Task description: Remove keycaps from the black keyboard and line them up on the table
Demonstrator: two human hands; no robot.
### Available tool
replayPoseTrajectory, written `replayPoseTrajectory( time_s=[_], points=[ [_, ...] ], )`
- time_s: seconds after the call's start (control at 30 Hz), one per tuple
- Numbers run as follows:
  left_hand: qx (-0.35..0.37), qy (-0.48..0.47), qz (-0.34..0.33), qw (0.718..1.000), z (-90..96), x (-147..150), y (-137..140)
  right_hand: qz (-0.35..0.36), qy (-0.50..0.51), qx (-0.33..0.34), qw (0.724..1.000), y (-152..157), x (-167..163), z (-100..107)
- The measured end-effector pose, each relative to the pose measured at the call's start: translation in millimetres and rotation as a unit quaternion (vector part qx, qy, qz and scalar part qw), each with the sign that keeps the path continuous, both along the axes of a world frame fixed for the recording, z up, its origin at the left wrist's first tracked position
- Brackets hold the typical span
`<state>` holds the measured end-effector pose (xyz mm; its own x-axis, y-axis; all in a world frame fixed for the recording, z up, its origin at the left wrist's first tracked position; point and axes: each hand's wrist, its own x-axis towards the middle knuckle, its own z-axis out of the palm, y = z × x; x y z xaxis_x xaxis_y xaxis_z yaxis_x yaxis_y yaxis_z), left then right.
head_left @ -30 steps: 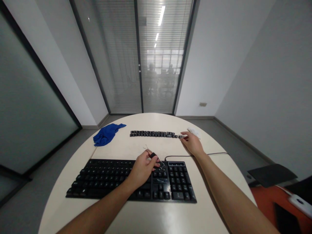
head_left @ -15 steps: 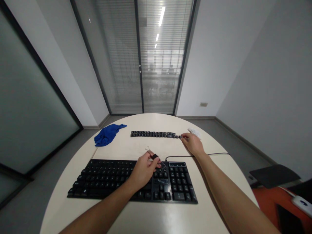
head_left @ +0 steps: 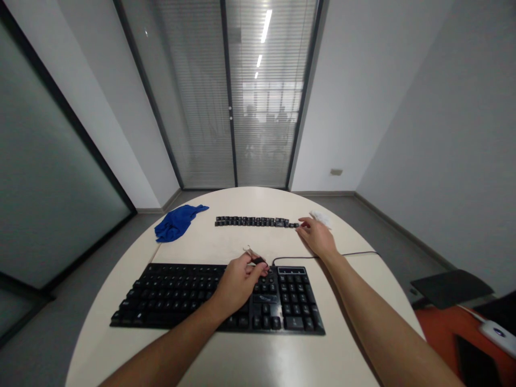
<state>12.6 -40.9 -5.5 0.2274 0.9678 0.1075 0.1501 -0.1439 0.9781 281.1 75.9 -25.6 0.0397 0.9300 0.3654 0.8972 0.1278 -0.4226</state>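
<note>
My left hand (head_left: 238,280) is closed around a keycap puller (head_left: 260,261) with a dark handle and thin wire ends. It hovers over the navigation keys of a black keyboard (head_left: 181,298). Farther back, a double row of loose black keycaps (head_left: 252,221) lies on the table. At the right end of this row is my right hand (head_left: 317,236), thumb and index finger slightly parted beside the last small keycap (head_left: 296,224). Whether the fingertips touch that keycap is too small to tell. A bare dark patch (head_left: 278,310) shows between the keyboard's navigation and number keys.
A crumpled blue cloth (head_left: 177,223) lies at the table's left. White crumpled material (head_left: 320,217) sits just behind my right hand. The keyboard cable (head_left: 298,258) runs right, under my right forearm, to the table edge. An orange chair (head_left: 447,333) stands at the lower right.
My right fingers have loosened slightly beside the end keycap. The puller in my left hand has tilted and shifted a little to the right.
</note>
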Motion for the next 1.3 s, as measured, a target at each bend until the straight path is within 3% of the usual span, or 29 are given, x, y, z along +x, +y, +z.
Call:
replayPoseTrajectory(
  time_s=[0.17, 0.3, 0.37, 0.47, 0.57, 0.7, 1.0, 1.2, 1.3],
  points=[
    [0.033, 0.041, -0.025, 0.998, 6.8, 0.4, -2.7, 0.007, -0.008, -0.021, 1.000, -16.1, -11.4, 18.3],
    [0.077, 0.086, -0.033, 0.993, 10.2, 1.0, -4.2, 0.096, -0.010, -0.140, 0.985, -35.2, -12.7, 40.5],
    [0.091, 0.101, -0.034, 0.990, 11.8, 1.4, -4.7, 0.160, 0.010, -0.241, 0.957, -44.4, -10.1, 49.9],
    [0.105, 0.125, -0.039, 0.986, 15.8, 2.6, -5.7, 0.244, 0.058, -0.376, 0.892, -53.2, -6.9, 57.1],
    [0.128, 0.161, -0.043, 0.978, 20.0, 4.0, -7.1, 0.263, 0.070, -0.429, 0.861, -54.9, -8.3, 56.3],
    [0.147, 0.186, -0.029, 0.971, 21.4, 5.5, -8.4, 0.294, 0.066, -0.435, 0.848, -53.1, -12.9, 51.6],
    [0.200, 0.208, -0.013, 0.957, 21.8, 4.7, -8.4, 0.333, 0.079, -0.393, 0.853, -55.5, -23.5, 48.1],
    [0.233, 0.284, -0.063, 0.928, 21.0, 2.8, -7.5, 0.337, 0.087, -0.384, 0.855, -54.7, -30.1, 44.4],
    [0.232, 0.283, -0.067, 0.928, 19.6, 2.1, -8.2, 0.340, 0.088, -0.382, 0.855, -54.4, -29.7, 43.3]
  ],
)
